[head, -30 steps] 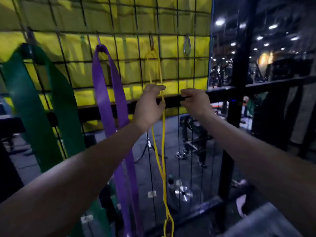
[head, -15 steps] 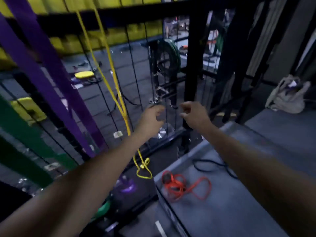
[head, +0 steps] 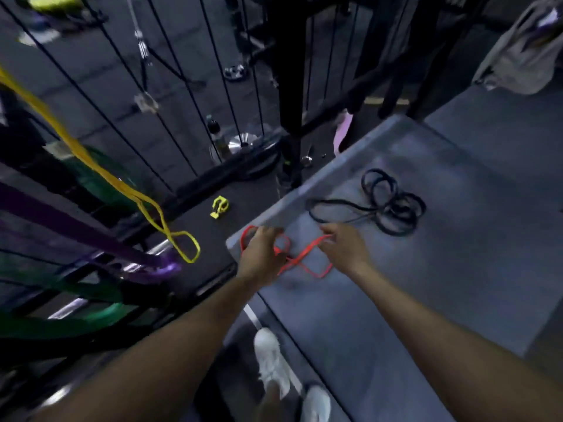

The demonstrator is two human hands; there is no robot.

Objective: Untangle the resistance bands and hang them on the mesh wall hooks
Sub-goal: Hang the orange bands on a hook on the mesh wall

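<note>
Both hands [head: 262, 254] now on tangled red band [head: 307, 263]

Matt rubbery red band [head: 300, 259] on a smooth grey matt platform [head: 457, 239].

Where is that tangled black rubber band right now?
The tangled black rubber band lies on the grey platform, just beyond the right hand and the red band.

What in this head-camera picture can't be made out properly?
- Left hand grip on the red band: fingers blurred, band partly under the hand.
- Right hand fingertips: motion blur, contact unclear.
- Hooks holding the yellow band, purple band and green band: cut off by the frame edge.
- Black band tangle: crossings too small.
</note>
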